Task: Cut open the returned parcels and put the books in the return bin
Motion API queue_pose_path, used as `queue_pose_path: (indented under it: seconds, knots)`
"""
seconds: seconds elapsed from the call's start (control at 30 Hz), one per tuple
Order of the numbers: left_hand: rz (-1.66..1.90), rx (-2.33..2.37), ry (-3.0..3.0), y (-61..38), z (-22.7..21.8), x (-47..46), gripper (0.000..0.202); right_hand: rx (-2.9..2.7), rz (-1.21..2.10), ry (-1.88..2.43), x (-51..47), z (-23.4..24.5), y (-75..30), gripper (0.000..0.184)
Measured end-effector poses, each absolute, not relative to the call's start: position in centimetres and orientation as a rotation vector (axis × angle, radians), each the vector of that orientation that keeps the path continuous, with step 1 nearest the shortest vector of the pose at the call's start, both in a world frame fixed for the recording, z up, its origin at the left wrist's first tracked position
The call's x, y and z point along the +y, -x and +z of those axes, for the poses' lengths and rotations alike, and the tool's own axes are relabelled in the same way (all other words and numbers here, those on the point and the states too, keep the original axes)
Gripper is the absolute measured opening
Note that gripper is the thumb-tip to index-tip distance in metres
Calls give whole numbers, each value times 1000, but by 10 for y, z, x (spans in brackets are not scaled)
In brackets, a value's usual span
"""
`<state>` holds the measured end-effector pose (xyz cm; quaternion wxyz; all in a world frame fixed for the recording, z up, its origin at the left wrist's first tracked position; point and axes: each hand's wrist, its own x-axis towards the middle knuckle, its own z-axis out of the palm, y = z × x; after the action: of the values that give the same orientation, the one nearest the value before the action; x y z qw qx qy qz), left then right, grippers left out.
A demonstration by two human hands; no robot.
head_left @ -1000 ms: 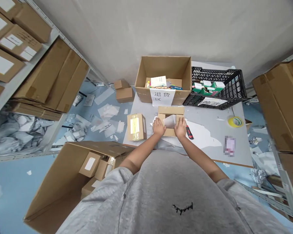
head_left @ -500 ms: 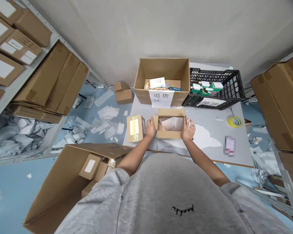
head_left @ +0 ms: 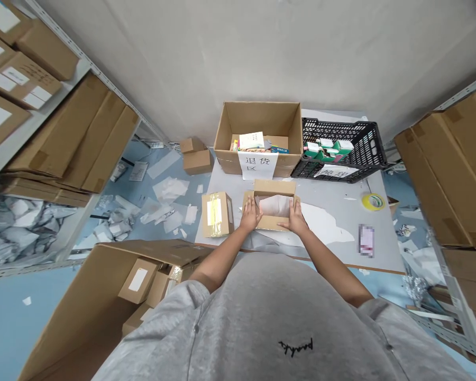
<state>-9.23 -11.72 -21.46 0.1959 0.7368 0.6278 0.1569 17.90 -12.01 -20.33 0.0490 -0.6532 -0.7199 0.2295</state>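
A small open cardboard box (head_left: pixel 275 187) lies on the grey table top (head_left: pixel 381 238) right in front of me, with its flaps spread outward. White paper packing (head_left: pixel 275 206) fills its middle, and what lies under it is hidden. My left hand (head_left: pixel 250 214) rests flat on the box's near left edge. My right hand (head_left: pixel 296 220) lies on the near right corner, fingers pointing inward. Neither hand visibly grips anything.
To the left stands a taped cardboard box (head_left: pixel 217 214). Behind are a labelled open carton (head_left: pixel 257 119) of small packages and a black plastic crate (head_left: pixel 339 148). A yellow tape roll (head_left: pixel 373 201) lies right. Paper scraps litter the floor (head_left: pixel 170 190).
Both hands have slid from the box's sides inward onto its near edge. The flaps that were folded in a second ago now stand spread, and the white paper shows more fully.
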Motion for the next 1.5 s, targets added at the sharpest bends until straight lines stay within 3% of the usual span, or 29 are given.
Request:
queue_pose_path:
  seconds: [0.17, 0.27, 0.4, 0.5, 0.6, 0.73, 0.93, 1.03, 1.2, 1.3, 1.4, 1.5]
  knots:
    - [301, 1720, -2155, 94, -204, -118, 91, -2296, 821, 2044, -107, -192, -174, 158]
    - [140, 1738, -2132, 90, -188, -108, 94, -2314, 836, 2157, -92, -182, -169, 157]
    - [-85, 1739, -2025, 75, -171, -93, 103, -2355, 873, 2180, -85, -176, -167, 122]
    - [-203, 1706, -1977, 64, -166, -94, 82, -2388, 906, 2154, -91, -174, -170, 94]
    - [-237, 1705, -1991, 58, -165, -104, 65, -2417, 886, 2141, -100, -174, -169, 94]
    - [-231, 1702, -2030, 56, -165, -113, 65, -2534, 804, 2092, -106, -176, -164, 104]
    - [-266, 1736, -2036, 58, -165, -109, 79, -2664, 904, 2006, -107, -176, -172, 68]
    - [-203, 1779, -2057, 59, -163, -108, 79, -2670, 925, 1999, -104, -175, -175, 69]
    - [-25, 1831, -2134, 52, -161, -93, 55, -2622, 966, 2061, -103, -173, -175, 69]
    - [-159, 1650, -2114, 37, -164, -69, 45, -2615, 970, 2054, -103, -174, -176, 74]
    - [-402, 1572, -1953, 18, -175, -42, 60, -2594, 958, 2059, -105, -176, -176, 88]
    - [-483, 1600, -1869, 6, -190, -26, 79, -2602, 956, 2054, -106, -180, -177, 82]
